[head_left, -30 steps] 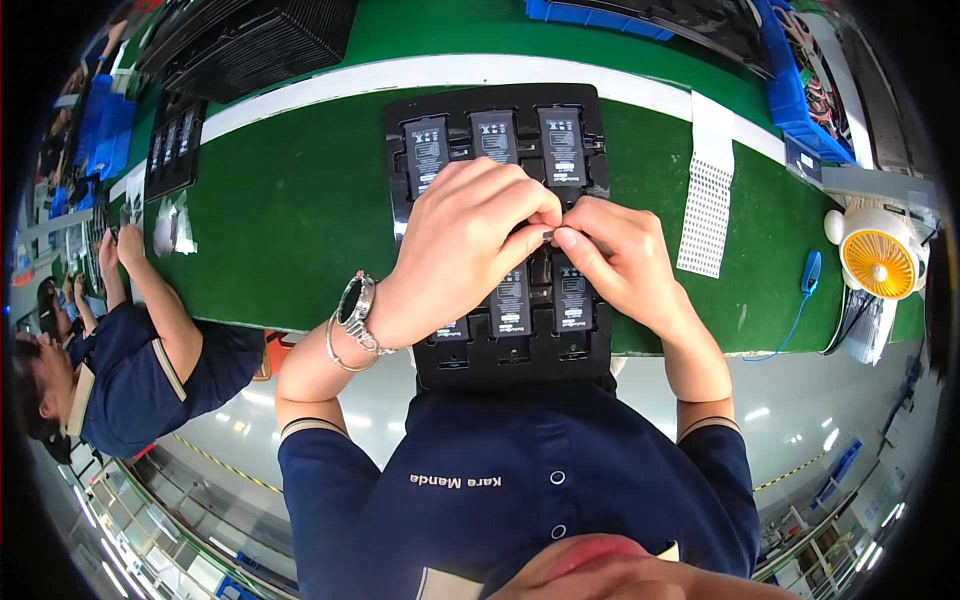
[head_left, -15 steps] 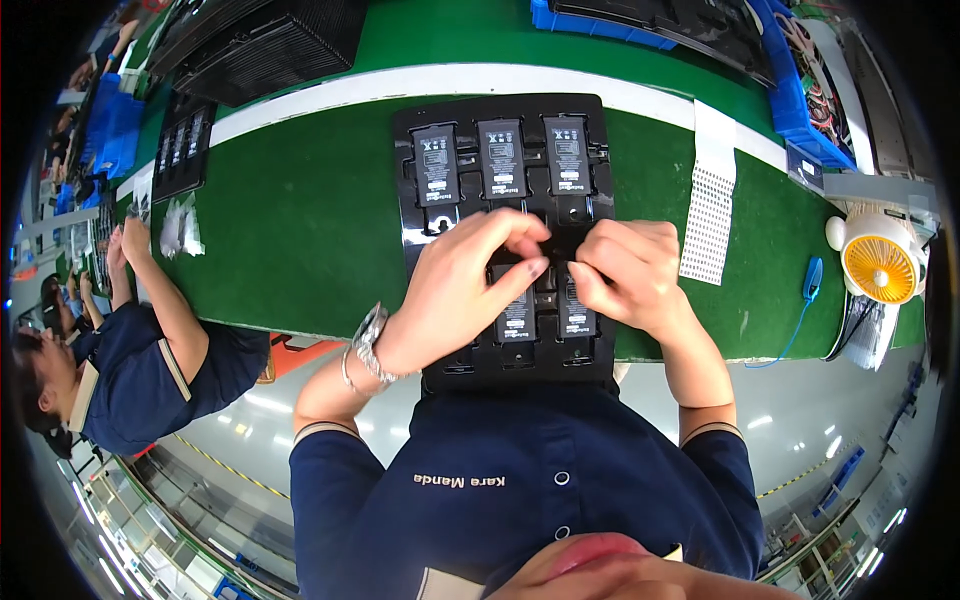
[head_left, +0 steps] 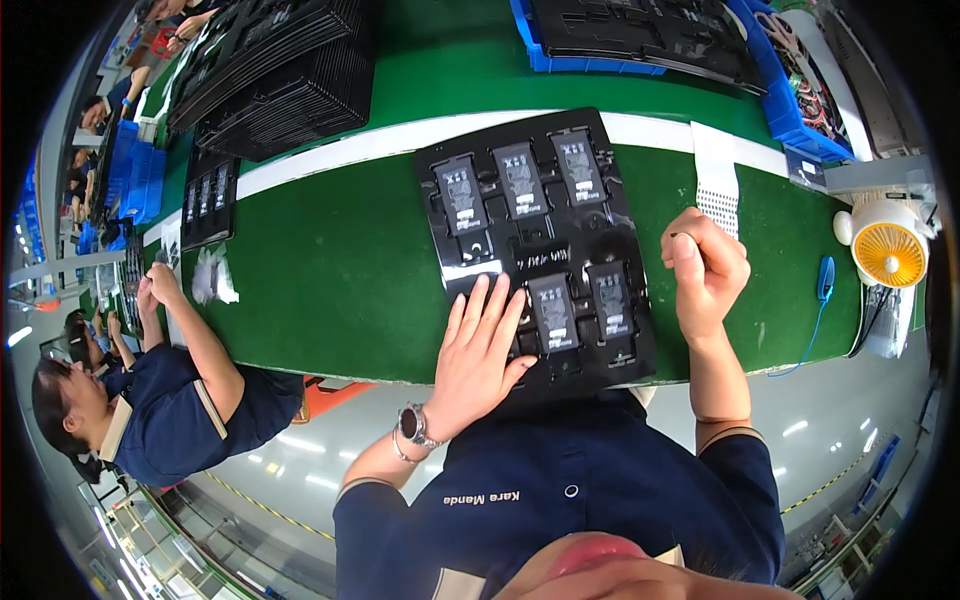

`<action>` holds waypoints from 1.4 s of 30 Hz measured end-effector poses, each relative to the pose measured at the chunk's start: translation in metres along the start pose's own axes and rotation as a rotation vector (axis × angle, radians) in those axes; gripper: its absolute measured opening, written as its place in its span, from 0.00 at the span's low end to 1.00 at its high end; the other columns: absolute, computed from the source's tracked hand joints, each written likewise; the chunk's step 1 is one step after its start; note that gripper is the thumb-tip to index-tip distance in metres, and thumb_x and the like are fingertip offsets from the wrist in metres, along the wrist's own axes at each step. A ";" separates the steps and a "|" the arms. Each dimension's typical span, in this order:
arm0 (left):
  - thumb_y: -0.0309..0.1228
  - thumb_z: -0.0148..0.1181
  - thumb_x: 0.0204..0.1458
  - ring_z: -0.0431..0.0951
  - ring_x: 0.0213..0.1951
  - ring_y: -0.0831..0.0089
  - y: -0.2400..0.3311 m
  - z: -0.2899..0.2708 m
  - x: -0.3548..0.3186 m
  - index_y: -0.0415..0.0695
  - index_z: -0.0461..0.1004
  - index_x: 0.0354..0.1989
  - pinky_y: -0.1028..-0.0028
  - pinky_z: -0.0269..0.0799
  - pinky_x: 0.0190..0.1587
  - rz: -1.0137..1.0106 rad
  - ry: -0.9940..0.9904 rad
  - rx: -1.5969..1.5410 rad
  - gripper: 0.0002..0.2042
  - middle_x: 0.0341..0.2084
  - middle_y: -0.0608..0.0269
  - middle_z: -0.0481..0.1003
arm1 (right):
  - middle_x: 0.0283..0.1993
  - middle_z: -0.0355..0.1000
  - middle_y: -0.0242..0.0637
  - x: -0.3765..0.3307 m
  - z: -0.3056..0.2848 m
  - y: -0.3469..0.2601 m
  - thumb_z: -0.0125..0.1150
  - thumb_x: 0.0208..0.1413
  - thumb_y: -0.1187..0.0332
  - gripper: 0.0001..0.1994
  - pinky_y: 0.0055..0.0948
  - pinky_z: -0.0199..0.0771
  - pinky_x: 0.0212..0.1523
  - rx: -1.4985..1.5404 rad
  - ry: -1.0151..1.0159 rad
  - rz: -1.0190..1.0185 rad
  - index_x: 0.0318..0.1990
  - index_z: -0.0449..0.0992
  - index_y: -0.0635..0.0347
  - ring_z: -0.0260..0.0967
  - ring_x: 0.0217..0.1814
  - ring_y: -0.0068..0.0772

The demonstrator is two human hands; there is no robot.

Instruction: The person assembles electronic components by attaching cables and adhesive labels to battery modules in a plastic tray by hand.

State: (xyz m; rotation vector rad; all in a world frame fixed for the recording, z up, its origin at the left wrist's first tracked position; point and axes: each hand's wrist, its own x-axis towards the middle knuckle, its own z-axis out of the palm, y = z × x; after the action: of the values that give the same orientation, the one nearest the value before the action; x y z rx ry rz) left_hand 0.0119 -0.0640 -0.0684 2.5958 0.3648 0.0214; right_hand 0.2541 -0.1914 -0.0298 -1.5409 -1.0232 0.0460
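Observation:
A black plastic tray (head_left: 545,255) lies slightly turned at the front edge of the green table. Flat black batteries with printed faces sit in its pockets: three in the far row, such as the middle battery (head_left: 519,179), and two visible in the near row, such as the near right battery (head_left: 611,301). My left hand (head_left: 478,345) lies flat over the tray's near left part, fingers stretched out, hiding what is under it. My right hand (head_left: 704,272) is raised off the tray's right side, thumb and forefinger pinched. A tiny dark spot shows at the pinch; I cannot make it out.
A sheet with rows of small dark marks (head_left: 716,185) lies beyond my right hand. Farther right are a yellow-white fan (head_left: 888,252) and a blue tool with a cord (head_left: 825,280). Stacked black trays (head_left: 285,95) stand far left; a co-worker (head_left: 165,400) works at left.
My hands have parted from their meeting place over the tray. The left has opened flat onto the tray's near left; the right has moved right, off the tray. The tray looks slightly turned.

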 end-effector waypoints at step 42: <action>0.28 0.55 0.59 0.80 0.37 0.68 0.013 -0.038 0.099 0.39 0.68 0.50 0.74 0.76 0.35 -0.398 -0.098 -1.800 0.12 0.35 0.61 0.74 | 0.43 0.79 0.44 -0.005 0.010 -0.006 0.61 0.41 0.73 0.06 0.21 0.63 0.16 -0.344 -0.154 -0.433 0.19 0.69 0.60 0.67 0.17 0.23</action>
State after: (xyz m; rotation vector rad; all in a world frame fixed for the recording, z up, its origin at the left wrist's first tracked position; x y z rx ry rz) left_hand 0.1075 -0.0301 -0.0342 0.7326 0.4721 0.0507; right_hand 0.2419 -0.1871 -0.0303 -1.6043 -1.5301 -0.3331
